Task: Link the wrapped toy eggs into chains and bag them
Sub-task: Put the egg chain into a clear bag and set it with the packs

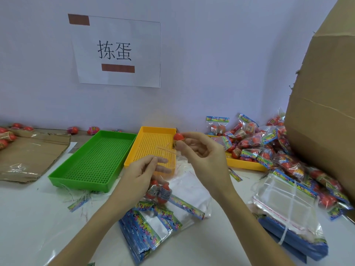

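**A:** Which egg sits highest?
**B:** A red wrapped egg (178, 136), pinched at the right hand's (203, 150) fingertips.

**A:** And below?
**B:** Two red-capped wrapped eggs (158, 191) hang side by side beneath the left hand (143, 173), inside a clear bag (169, 169) (its outline faint).

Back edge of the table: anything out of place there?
Yes. Loose eggs lie along the wall behind the green tray, apart from the bagged pile on the right. Both near trays hold nothing, so these look like strays.
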Demonstrator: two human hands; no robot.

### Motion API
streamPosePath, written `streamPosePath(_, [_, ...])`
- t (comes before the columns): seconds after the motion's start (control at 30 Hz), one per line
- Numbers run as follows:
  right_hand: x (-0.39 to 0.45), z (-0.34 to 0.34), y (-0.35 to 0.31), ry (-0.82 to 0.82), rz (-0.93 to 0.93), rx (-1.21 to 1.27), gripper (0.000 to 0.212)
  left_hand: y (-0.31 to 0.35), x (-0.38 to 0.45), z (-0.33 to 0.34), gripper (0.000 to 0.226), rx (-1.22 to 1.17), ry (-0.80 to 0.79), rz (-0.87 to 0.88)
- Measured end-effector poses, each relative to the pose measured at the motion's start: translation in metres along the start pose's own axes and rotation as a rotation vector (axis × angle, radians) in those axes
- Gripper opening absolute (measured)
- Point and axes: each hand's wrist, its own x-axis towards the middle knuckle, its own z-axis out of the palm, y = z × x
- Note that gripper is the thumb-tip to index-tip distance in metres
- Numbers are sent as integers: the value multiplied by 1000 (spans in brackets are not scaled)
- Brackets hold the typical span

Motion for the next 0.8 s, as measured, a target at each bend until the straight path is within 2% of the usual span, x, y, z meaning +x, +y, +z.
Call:
streamPosePath(0.13, [-5,1,7,-76,-23,-280,25,1,-1,0,30,-4,-26,43])
streamPosePath(0.37, [-7,4,5,-219,37,-220,23,1,-2,-2,29,-44,-36,73])
streamPosePath(0.47, [-8,6,8,-266,46,-275,17,0,-2,-1,30,-54,-29,53])
streamPosePath(0.8, [-9,7,15,-283,35,-439,15,-4,1,0,30,-97,-42,46])
